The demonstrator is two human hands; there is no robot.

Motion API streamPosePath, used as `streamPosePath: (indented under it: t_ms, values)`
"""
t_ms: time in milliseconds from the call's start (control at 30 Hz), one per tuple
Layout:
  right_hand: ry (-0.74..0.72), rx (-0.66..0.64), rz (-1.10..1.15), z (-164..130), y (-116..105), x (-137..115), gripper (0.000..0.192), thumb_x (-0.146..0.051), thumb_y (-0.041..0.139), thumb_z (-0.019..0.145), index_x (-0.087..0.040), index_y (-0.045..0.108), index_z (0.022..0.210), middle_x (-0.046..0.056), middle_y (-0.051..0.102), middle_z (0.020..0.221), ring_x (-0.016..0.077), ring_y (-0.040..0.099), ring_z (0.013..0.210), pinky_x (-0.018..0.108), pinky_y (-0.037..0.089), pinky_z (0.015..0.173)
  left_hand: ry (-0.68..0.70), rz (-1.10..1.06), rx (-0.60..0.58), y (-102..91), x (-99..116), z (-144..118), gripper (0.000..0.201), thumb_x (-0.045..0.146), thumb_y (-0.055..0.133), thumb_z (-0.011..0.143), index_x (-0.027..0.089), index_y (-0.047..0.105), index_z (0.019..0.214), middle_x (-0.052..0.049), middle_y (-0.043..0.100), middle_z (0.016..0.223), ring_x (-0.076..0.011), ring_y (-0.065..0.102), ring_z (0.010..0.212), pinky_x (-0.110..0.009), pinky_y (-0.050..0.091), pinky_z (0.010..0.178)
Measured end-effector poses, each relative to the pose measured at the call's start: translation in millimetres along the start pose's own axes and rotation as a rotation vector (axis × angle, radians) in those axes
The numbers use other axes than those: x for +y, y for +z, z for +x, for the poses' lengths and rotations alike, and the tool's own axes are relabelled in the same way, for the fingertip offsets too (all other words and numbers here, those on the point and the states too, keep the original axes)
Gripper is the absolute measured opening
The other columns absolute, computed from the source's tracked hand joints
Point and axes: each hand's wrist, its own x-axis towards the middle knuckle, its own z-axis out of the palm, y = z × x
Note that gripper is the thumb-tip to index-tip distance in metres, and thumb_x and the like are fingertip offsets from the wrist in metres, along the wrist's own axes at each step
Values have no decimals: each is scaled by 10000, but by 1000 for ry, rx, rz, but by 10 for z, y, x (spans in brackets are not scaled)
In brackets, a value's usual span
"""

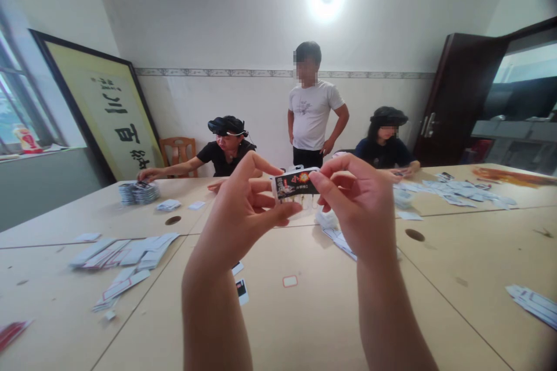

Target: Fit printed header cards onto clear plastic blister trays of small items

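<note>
Between my two hands, raised above the table, is a small black printed packet [296,184] with a pale edge and an orange burst in one corner. My left hand [248,203] pinches its left end between thumb and fingers. At the upper right corner, my right hand [348,191] grips it with thumb and forefinger. Clear plastic seems to hang below the packet, though its shape is hard to make out. Under my left wrist lies a black-and-white card [242,291], partly hidden. A small red-edged white label [290,282] rests on the table below my hands.
White slips [126,252] spread over the table at left; more cards [461,191] lie at right. Stacked packs [138,192] stand near a seated person [226,153]. Another person sits at right, and one stands behind. The table has round holes [415,235].
</note>
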Motion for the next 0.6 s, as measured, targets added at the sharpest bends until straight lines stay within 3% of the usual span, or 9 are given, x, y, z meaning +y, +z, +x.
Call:
streamPosePath:
  t_ms: [100, 267, 433, 600]
  values:
    - [-15, -16, -57, -10, 20, 7, 188, -279, 704, 867, -192, 601, 737, -35, 589, 718, 75, 548, 485, 219, 417, 439, 8, 74, 39, 5, -59, 37, 469, 271, 849, 759, 239, 432, 972, 19, 739, 797, -95, 643, 550, -141, 537, 457]
    - [-45, -4, -140, -19, 56, 55, 157, -282, 664, 905, -197, 603, 788, -26, 629, 751, 89, 603, 541, 223, 467, 494, 6, 107, 84, 44, -81, 75, 412, 262, 809, 778, 241, 440, 961, 36, 711, 742, -92, 596, 509, -160, 536, 428]
    - [-61, -5, -135, -12, 86, 98, 132, -284, 622, 932, -203, 596, 831, -20, 644, 759, 114, 636, 618, 218, 528, 513, 21, 118, 86, 99, -55, 81, 346, 232, 762, 807, 251, 489, 1017, 84, 594, 600, -84, 531, 448, -149, 510, 387]
    - [-102, 0, -185, -28, 110, 122, 106, -270, 589, 948, -199, 597, 869, 5, 641, 809, 142, 649, 719, 238, 572, 549, 29, 183, 79, 137, -106, 130, 312, 235, 733, 812, 266, 617, 1100, 35, 582, 675, -135, 623, 545, -185, 533, 399]
